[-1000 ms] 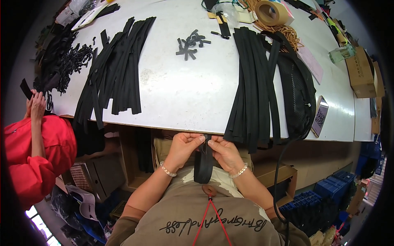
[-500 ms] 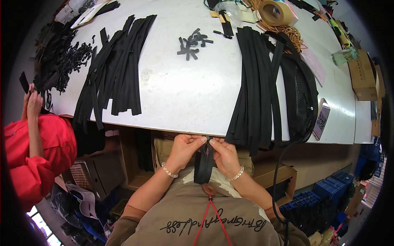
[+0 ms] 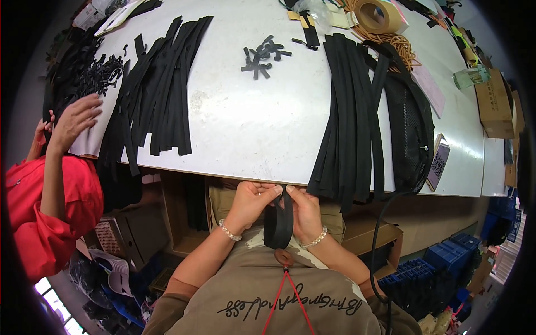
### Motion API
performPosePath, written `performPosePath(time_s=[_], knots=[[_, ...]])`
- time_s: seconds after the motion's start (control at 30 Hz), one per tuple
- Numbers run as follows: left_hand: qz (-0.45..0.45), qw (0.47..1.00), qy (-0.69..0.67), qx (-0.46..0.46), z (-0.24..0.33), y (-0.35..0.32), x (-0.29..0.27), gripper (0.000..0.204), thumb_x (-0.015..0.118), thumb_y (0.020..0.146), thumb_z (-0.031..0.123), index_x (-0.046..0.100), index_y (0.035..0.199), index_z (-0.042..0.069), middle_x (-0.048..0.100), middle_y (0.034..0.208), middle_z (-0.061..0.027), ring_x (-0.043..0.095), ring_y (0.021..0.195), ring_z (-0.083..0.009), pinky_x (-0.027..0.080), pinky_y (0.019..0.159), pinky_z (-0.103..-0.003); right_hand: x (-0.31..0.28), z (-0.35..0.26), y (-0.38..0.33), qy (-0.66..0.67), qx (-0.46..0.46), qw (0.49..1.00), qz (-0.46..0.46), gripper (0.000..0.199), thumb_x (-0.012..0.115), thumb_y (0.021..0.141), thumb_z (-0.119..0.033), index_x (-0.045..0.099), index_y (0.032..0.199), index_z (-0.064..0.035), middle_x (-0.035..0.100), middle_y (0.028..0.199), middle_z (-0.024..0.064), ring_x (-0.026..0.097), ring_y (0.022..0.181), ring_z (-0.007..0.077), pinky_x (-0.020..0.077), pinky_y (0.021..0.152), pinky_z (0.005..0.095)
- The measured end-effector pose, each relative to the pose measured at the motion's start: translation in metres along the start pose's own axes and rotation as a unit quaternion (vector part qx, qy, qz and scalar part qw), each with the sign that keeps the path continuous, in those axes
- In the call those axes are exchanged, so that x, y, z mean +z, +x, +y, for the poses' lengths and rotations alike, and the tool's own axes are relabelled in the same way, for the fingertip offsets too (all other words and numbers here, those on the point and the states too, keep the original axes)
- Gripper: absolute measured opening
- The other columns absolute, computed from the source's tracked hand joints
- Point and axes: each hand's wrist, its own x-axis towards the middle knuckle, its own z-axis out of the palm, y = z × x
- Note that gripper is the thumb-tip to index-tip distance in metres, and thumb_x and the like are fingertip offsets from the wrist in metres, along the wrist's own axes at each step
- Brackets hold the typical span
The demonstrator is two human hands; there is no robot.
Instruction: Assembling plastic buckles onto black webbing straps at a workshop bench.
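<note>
At the table's front edge, my left hand (image 3: 254, 205) and my right hand (image 3: 305, 213) are close together, each pinching one end of a black zipper tape (image 3: 277, 229). The tape hangs between them in a loop below the table edge, in front of my shirt. What the fingertips do at the very ends is too small to make out. To the right of my hands lies a bundle of long black tapes (image 3: 349, 123), some hanging over the edge. Ahead, a small heap of black zipper pulls (image 3: 263, 54) rests on the white table (image 3: 251, 123).
Another bundle of black tapes (image 3: 162, 95) lies on the left, beside a pile of small black parts (image 3: 100, 75). A co-worker's hand (image 3: 75, 120) reaches near it. At right are a black mesh bag (image 3: 410, 123), a phone (image 3: 438, 162), tape roll (image 3: 379, 15) and cable (image 3: 375, 245).
The co-worker's nearer hand has moved right toward the small black parts. My hands stay nearly in place, and the hanging tape loop has turned slightly.
</note>
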Motion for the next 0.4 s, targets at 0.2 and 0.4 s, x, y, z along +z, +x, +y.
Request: performPosePath(time_s=[0.2, 0.4], knots=[[0.043, 0.998, -0.026, 0.041, -0.002, -0.014, 0.008, 0.006, 0.064, 0.082, 0.001, 0.062, 0.087, -0.001, 0.064, 0.083, -0.0041, 0.059, 0.072, -0.0066, 0.048, 0.065, -0.019, -0.009, -0.002, -0.002, -0.038, 0.016, 0.999, -0.032, 0.009, 0.057, 0.087, -0.005, 0.059, 0.095, -0.0024, 0.061, 0.091, 0.0022, 0.056, 0.077, 0.0092, 0.046, 0.068, 0.025], [-0.001, 0.96, 0.097, 0.264, -0.003, -0.027, 0.006, 0.009, 0.064, 0.081, -0.001, 0.065, 0.09, 0.001, 0.066, 0.084, -0.007, 0.06, 0.076, -0.0115, 0.049, 0.068, -0.022, -0.016, -0.01, -0.014, -0.171, -0.09, 0.97, -0.149, 0.011, 0.058, 0.087, -0.006, 0.06, 0.098, -0.0035, 0.059, 0.095, 0.0037, 0.055, 0.084, 0.0088, 0.0456, 0.077, 0.0226]])
